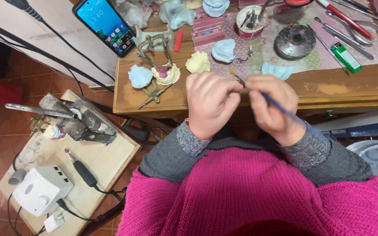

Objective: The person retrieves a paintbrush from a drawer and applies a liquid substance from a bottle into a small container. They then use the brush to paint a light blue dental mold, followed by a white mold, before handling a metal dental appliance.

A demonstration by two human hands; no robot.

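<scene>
My left hand (210,103) is curled shut around something small that its fingers hide, close in front of my chest. My right hand (271,106) grips a thin blue-handled brush (281,107), whose tip (233,74) pokes up between the two hands. The hands touch each other just below the front edge of the wooden table (320,89). Grey cuffs and a pink knitted sweater cover my arms.
On the table lie blue (140,75) and cream dental casts (197,62), a metal articulator (155,65), a smartphone (106,25), a round tin (294,41), a green lighter (345,57) and metal tools (344,19). A low side table (106,161) at left holds a white control box (41,189) and a handpiece (83,171).
</scene>
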